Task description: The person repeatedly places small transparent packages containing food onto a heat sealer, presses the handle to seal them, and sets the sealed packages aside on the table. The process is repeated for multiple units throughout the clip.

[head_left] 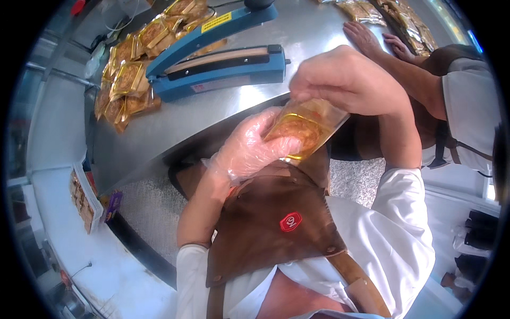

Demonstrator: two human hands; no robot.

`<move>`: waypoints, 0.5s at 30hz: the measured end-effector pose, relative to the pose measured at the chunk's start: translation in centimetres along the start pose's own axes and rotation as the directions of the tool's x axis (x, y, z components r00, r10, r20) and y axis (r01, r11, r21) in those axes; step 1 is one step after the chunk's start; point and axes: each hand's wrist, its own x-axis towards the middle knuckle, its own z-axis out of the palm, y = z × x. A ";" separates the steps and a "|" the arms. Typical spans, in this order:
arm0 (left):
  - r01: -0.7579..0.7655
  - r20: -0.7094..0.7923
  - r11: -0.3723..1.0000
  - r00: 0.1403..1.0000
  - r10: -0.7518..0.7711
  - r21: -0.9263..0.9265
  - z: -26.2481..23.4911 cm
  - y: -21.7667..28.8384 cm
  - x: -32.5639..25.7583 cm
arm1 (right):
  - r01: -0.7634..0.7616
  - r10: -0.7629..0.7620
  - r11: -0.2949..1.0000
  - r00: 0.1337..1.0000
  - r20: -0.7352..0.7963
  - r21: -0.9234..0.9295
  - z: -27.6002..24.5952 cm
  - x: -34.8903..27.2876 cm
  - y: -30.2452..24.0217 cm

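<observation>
From afar, through the head camera, I watch a clear packet (325,140) held tilted between two hands, in front of the brown apron (255,212) and just off the near edge of a steel table (313,32). The left hand (254,144), in a thin plastic glove, is clamped on the packet's lower left side, thumb across the front. The bare right hand (345,80) is closed at the upper edge, its fingers bunched together; the exact pinch is partly hidden.

I judge the step in hand to be handling the top of the film. The next move seems to call for a steady left hold, light enough not to crush the contents, while the right fingers keep the edge smooth. I cannot tell whether the mouth is open.

Inside sits a round, flat, golden-brown pastry (297,130) with an uneven surface and a gold rim curving round it. The film is glossy, with loose clear material toward the right.

Beyond, a blue sealer (223,74) stands with its arm raised, beside heaped wrapped pastries (127,80).
</observation>
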 end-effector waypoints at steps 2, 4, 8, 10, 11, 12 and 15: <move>0.082 -0.016 0.993 0.996 -0.084 -0.086 0.1 -0.7 -0.4 | -0.087 0.087 0.996 0.995 0.044 -0.002 1.1 0.8 0.9; 0.112 -0.054 0.976 0.991 -0.124 -0.185 -0.1 -0.9 -0.9 | -0.121 0.134 0.987 0.982 -0.135 0.103 1.9 0.9 2.0; 0.004 -0.160 0.956 0.986 -0.054 -0.295 -0.2 -1.6 -0.8 | -0.223 0.350 0.923 0.827 -0.440 0.314 5.4 -1.4 3.0; -0.043 -0.216 0.960 0.976 -0.018 -0.276 -0.3 -2.0 -0.6 | -0.266 0.459 0.875 0.722 -0.518 0.404 7.6 -2.9 2.7; -0.063 -0.247 0.967 0.969 -0.001 -0.248 -0.4 -2.3 -0.5 | -0.256 0.493 0.843 0.720 -0.489 0.473 8.4 -3.8 2.4; -0.075 -0.264 0.973 0.964 0.014 -0.220 -0.4 -2.4 -0.1 | -0.253 0.542 0.804 0.685 -0.487 0.538 9.3 -5.0 2.5; -0.095 -0.247 0.976 0.968 0.045 -0.196 0.1 -2.1 1.2 | 0.012 0.672 0.537 0.597 -0.437 0.843 11.9 -6.7 3.2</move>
